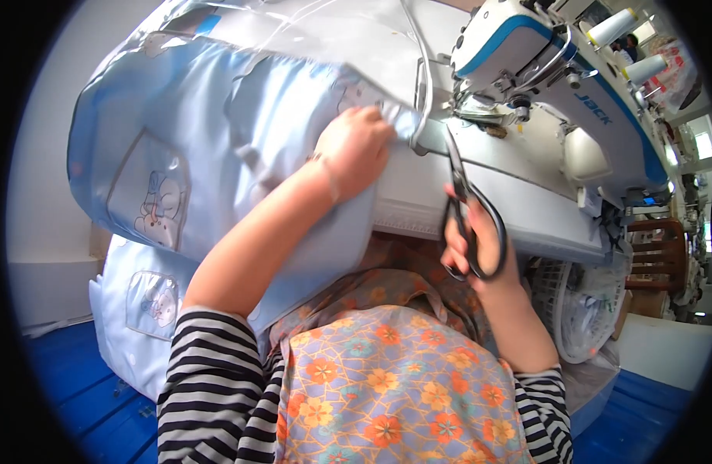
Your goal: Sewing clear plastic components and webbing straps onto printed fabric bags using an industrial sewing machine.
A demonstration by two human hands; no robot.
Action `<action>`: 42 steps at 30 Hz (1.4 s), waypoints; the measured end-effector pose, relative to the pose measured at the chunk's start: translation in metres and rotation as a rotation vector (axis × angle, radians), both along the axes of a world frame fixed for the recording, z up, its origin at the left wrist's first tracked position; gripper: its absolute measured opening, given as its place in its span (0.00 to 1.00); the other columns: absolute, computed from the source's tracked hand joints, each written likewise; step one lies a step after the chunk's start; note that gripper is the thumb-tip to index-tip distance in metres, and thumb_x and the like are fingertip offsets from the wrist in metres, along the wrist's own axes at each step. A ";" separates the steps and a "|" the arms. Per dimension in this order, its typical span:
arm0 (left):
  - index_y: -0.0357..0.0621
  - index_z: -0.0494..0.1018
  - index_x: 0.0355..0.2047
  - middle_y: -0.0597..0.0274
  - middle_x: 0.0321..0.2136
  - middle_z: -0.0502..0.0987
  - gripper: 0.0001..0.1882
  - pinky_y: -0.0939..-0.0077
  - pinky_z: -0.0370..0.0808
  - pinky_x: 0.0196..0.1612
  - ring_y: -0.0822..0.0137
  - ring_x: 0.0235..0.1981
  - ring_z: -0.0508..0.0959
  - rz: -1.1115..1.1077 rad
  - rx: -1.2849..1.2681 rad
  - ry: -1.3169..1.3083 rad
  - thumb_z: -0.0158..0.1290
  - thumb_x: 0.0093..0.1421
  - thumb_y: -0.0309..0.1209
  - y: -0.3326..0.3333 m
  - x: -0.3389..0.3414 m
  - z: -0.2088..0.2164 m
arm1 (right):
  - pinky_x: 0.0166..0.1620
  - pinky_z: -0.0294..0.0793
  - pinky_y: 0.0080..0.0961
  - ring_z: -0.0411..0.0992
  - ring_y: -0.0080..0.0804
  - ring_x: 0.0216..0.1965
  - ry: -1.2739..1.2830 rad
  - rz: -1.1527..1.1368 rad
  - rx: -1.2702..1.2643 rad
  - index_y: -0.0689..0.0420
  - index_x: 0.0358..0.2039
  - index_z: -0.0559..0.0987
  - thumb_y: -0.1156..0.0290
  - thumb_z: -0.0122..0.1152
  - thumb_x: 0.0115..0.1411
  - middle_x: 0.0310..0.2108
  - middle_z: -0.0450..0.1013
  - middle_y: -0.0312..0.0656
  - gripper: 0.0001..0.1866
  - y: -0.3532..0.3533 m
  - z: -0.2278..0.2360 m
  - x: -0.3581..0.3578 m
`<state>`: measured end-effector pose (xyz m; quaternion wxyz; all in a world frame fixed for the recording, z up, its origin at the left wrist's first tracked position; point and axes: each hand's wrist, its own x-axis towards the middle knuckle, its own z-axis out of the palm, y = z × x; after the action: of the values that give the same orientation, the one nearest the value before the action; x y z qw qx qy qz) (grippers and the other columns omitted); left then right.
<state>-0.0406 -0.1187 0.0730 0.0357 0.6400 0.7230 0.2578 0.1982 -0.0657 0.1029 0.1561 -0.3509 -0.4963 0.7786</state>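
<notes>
Right hand [487,238] clamped on black scissors [459,176], I have my left hand [357,151] at ten o'clock on blue fabric [217,147] (pinched or not, I can't tell); a careless swing could nick it.

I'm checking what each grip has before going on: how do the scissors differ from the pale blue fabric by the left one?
The scissors are slim and mostly dark; the pale blue fabric is shiny and far larger.
The scissors are raised in the right grip, blades pointing away from the person; the fabric spreads out beneath the left grip.
Shared: each is at one of the person's grips.
</notes>
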 end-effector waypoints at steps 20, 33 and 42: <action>0.43 0.72 0.32 0.61 0.30 0.73 0.06 0.66 0.77 0.34 0.58 0.33 0.78 -0.201 0.076 0.332 0.51 0.52 0.26 -0.031 0.023 -0.002 | 0.33 0.70 0.33 0.71 0.44 0.27 -0.574 0.385 1.428 0.49 0.54 0.74 0.68 0.69 0.49 0.27 0.72 0.44 0.29 0.010 0.030 0.037; 0.49 0.74 0.39 0.63 0.38 0.73 0.12 0.68 0.78 0.36 0.63 0.38 0.77 -0.192 0.159 0.301 0.53 0.53 0.29 -0.040 0.024 0.002 | 0.32 0.72 0.37 0.74 0.42 0.28 -0.520 0.537 1.666 0.51 0.53 0.75 0.68 0.67 0.47 0.26 0.74 0.43 0.29 0.026 0.013 0.020; 0.37 0.72 0.43 0.57 0.37 0.72 0.20 0.65 0.72 0.41 0.58 0.38 0.74 0.002 0.143 0.305 0.54 0.46 0.26 -0.072 0.057 0.001 | 0.29 0.72 0.29 0.73 0.38 0.22 -0.425 0.277 1.590 0.52 0.50 0.77 0.72 0.69 0.48 0.30 0.78 0.43 0.25 0.018 0.008 0.039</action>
<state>0.0162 -0.1907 0.0744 -0.1205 0.6718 0.7005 0.2084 0.2368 -0.0475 0.1110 0.1631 -0.2113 -0.9555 0.1253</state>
